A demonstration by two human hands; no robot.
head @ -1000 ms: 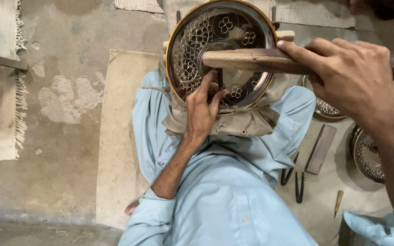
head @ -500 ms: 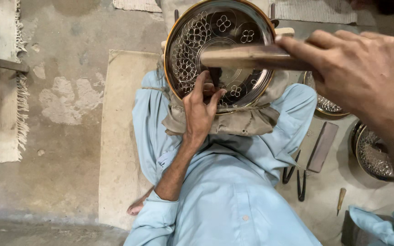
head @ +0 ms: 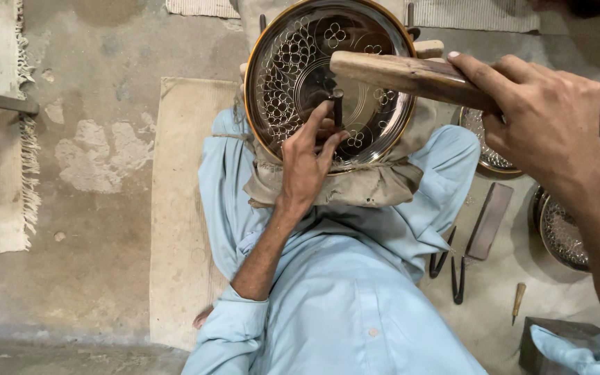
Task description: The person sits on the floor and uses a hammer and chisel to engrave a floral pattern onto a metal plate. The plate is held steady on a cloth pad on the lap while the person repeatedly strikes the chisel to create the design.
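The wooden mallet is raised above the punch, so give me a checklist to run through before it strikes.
1. Left hand grips the punch: ok.
2. Punch tip rests on the engraved metal plate: cannot tell, fingers hide the contact.
3. Right hand holds the wooden mallet firmly: ok.
4. Mallet head is lined up over the punch top: ok, it sits just above it.
5. Plate is seated on the cloth-wrapped cushion in the lap: ok.
6. Left fingers are clear of the punch top: ok, they wrap lower down.
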